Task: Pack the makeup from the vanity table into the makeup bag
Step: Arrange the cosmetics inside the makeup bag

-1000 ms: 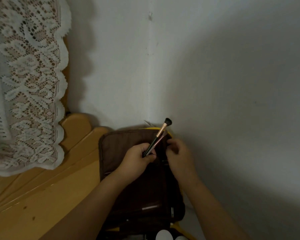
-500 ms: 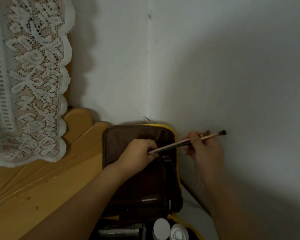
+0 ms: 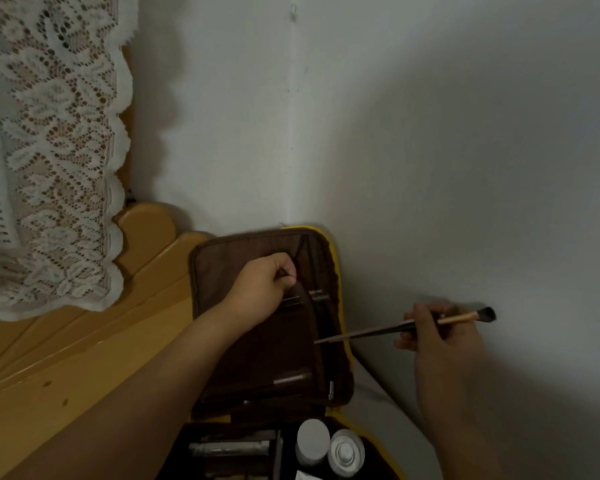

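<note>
Nearest the camera, at the bottom edge, the open makeup bag's lower compartment [image 3: 378, 448] holds a grey-capped jar [image 3: 313, 441], a white round lid [image 3: 346, 452] just beside it and a silvery tube [image 3: 229, 447] lying flat; no writing on any of them can be read. Beyond these, the bag's brown flap [image 3: 243, 355] stands open with yellow trim. The right hand [image 3: 437, 337] pinches a makeup brush [image 3: 395, 329] in its fingers, bristles toward the wall, handle tip over the flap's right edge. The left hand [image 3: 260, 289] curls its fingers on the flap's elastic band. To the left lie the wooden counter [image 3: 66, 375] and a lace cloth [image 3: 49, 150]; farthest is the white wall [image 3: 430, 133].
</note>
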The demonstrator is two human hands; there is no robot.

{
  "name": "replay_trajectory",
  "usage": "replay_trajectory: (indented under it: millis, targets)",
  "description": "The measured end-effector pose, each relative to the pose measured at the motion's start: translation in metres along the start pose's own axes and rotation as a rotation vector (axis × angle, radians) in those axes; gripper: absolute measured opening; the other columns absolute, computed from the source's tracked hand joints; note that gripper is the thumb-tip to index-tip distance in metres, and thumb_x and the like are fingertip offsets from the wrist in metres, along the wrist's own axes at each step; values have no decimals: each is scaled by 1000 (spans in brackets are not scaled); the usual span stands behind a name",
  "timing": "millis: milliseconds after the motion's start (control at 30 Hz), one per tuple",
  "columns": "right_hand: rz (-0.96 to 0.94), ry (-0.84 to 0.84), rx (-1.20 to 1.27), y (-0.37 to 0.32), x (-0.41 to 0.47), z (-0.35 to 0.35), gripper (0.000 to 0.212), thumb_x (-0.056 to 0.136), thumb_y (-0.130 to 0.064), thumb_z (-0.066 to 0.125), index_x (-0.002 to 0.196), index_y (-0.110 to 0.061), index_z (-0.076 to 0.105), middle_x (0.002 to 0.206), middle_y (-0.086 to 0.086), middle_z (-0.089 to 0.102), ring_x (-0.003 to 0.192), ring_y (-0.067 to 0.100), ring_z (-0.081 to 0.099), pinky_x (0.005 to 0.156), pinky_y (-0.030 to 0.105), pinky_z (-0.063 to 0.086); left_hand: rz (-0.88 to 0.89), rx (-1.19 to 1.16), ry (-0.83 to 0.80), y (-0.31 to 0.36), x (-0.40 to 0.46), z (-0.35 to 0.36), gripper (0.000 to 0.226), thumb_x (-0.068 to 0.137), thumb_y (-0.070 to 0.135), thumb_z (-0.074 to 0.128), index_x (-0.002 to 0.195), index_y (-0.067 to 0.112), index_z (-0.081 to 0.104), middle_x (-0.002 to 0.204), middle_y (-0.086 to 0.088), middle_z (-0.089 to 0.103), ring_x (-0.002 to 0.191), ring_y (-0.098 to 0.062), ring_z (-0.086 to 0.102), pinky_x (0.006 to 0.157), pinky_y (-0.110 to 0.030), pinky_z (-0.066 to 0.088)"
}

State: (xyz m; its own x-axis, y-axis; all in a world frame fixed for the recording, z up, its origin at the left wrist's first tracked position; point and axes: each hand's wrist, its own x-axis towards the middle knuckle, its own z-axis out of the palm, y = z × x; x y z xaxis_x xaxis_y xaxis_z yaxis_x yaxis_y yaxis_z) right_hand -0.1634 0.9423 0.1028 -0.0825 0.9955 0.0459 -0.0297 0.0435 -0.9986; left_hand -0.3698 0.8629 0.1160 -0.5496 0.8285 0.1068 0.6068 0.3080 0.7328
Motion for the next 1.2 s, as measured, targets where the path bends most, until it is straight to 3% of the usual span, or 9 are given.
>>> replay_trajectory:
  millis: [200,333,533,600,667,767,933,1033,1200]
  targets:
    - [-81,162,20,7,-4,-3,5,92,-8,54,91,-4,56,71,8,60,48,11,57,45,20,52,-16,77,22,4,-8,3,18,87,5,56,76,19,51,75,2,55,75,-13,51,64,-24,35]
    - [-25,107,-63,21,-5,1,8,90,-8,57,82,-11,57,70,10,62,48,8,60,46,25,54,34,195,80,5,-17,24,4,88,8,53,89,12,55,89,-3,58,87,-20,55,69,-25,36]
    - [363,-54,55,48,-8,22,16,90,-3,55,75,-8,52,71,11,59,55,21,60,42,19,52,23,293,67,-5,-24,51,37,88,18,57,124,16,47,119,-4,54,111,-21,49,94,-32,43]
    - [384,-39,68,51,-7,24,19,90,-2,54,73,-9,51,69,11,58,56,23,58,42,19,52,85,390,54,-9,-29,56,50,85,17,61,131,20,43,116,-5,52,106,-21,49,90,-35,45]
    - [379,-23,72,50,-6,23,20,90,-3,54,72,-10,52,69,11,58,57,24,58,41,18,51,242,443,15,-17,-34,59,59,69,6,71,122,23,52,98,-5,54,88,-20,51,69,-33,50]
    - [426,-48,150,48,-5,19,20,90,-1,54,73,-10,49,70,12,57,59,24,58,41,19,51,451,612,-112,-29,-39,59,57,48,6,78,98,30,65,81,0,52,78,-11,35,56,-21,31]
    - [696,-315,301,47,-15,35,10,88,2,56,83,-5,51,78,15,61,68,23,62,49,23,56,447,618,-153,-28,-32,49,35,53,11,82,80,28,65,76,4,53,74,-9,34,56,-19,29]
    - [831,-429,399,46,-18,42,12,88,1,55,77,-4,53,76,14,65,73,24,63,54,26,58,406,489,-190,-26,-29,47,22,75,1,66,88,17,67,83,-4,58,79,-19,52,63,-23,38]
    - [771,-457,331,43,-10,37,22,95,-12,48,76,-2,56,74,13,67,72,22,65,55,25,58,313,389,-237,-26,-35,43,22,94,9,46,108,12,62,105,-7,59,99,-19,54,83,-27,44]
